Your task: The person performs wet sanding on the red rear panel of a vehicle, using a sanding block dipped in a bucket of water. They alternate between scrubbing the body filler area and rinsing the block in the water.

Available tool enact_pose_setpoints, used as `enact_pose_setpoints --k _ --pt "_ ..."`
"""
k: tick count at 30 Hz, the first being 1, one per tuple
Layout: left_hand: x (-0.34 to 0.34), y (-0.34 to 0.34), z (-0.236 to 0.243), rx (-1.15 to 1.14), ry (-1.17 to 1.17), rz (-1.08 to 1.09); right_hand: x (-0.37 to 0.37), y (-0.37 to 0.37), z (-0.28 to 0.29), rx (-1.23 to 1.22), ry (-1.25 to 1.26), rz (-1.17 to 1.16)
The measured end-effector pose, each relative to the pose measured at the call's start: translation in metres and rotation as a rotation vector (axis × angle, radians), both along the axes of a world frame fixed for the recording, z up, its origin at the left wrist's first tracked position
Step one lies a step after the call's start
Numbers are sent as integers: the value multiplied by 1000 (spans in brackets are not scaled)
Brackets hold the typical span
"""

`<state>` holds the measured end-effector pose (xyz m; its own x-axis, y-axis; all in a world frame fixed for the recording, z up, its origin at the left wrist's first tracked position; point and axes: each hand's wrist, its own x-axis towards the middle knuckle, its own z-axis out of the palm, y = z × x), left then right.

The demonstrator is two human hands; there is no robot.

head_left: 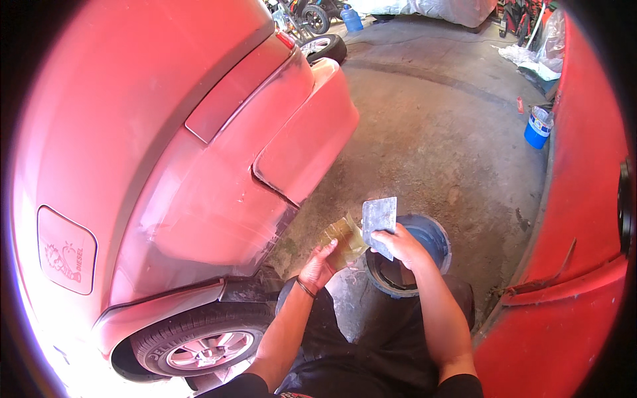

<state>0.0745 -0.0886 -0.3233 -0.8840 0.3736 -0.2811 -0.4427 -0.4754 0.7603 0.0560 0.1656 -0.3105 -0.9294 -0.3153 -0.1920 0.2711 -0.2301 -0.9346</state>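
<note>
My left hand is closed on a bent, yellowish-brown sheet that looks like sandpaper, its fingers behind it and the thumb along its edge. In my right hand is a grey, flat rectangular block like a sanding pad, tilted upright with the thumb across its face. The two things are close together; whether they touch, I cannot tell. Below my right hand stands a round blue bucket, partly hidden by that hand. To the left is the red car's rear bumper, with dull, hazy patches.
The car's rear wheel is at lower left. Another red car body panel runs along the right. A blue paint can stands beside it on the concrete floor. Farther off are a loose wheel and a blue water jug.
</note>
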Motion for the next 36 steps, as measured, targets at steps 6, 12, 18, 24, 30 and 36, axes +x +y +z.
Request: enact_pose_setpoints --k 6,12,18,24,30,36 --pt "-5 -1 -11 -41 -86 74 1 -8 -4 161 181 8" --pt "-5 4 6 -34 -92 99 8 -4 0 275 342 25" --pt "-13 30 14 -33 -49 -164 17 13 12 -152 112 44" --pt "-40 17 15 58 -89 -158 17 14 35 -482 -16 -153" --pt "-49 34 -5 -240 94 -241 21 2 6 -171 -11 23" --pt "-59 5 0 -143 -19 -239 20 44 39 -270 112 -372"
